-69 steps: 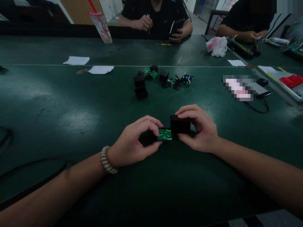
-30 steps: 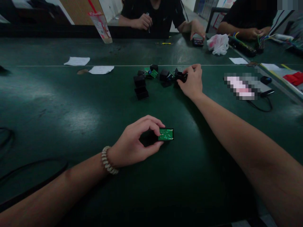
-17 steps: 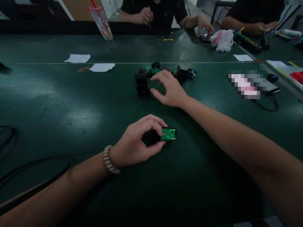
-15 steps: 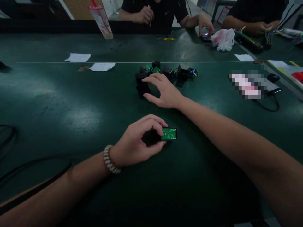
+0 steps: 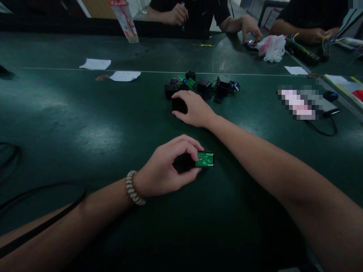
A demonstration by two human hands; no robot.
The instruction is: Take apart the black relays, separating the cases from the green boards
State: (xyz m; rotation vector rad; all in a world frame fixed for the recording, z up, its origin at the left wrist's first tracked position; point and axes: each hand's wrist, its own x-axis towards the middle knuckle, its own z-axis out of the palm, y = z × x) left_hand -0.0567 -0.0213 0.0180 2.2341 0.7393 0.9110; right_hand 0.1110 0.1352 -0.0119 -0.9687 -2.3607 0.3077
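Observation:
My left hand [image 5: 167, 170], with a beaded bracelet at its wrist, pinches a small black case with a green circuit board [image 5: 205, 159] showing in it. Its fingers cover the left end of the piece. Farther out, my right hand [image 5: 198, 107] has thumb and fingers closed around the sides of an open black plastic case [image 5: 179, 106]. Just behind that hand lie several black case parts [image 5: 171, 90] and loose green circuit boards [image 5: 190, 82] with small components, in an uneven row on the dark green table [image 5: 85, 132].
Paper slips [image 5: 124, 76] lie left of the parts. A drink cup [image 5: 126, 22] stands at the far side, where two people sit. One person's hand [image 5: 251, 28] is beside a crumpled plastic bag [image 5: 272, 48]. A cable [image 5: 42, 187] crosses my left forearm.
My right hand has closed around the open black case and drawn it slightly away from the other parts. The left hand keeps its hold; the whole view has shifted a little.

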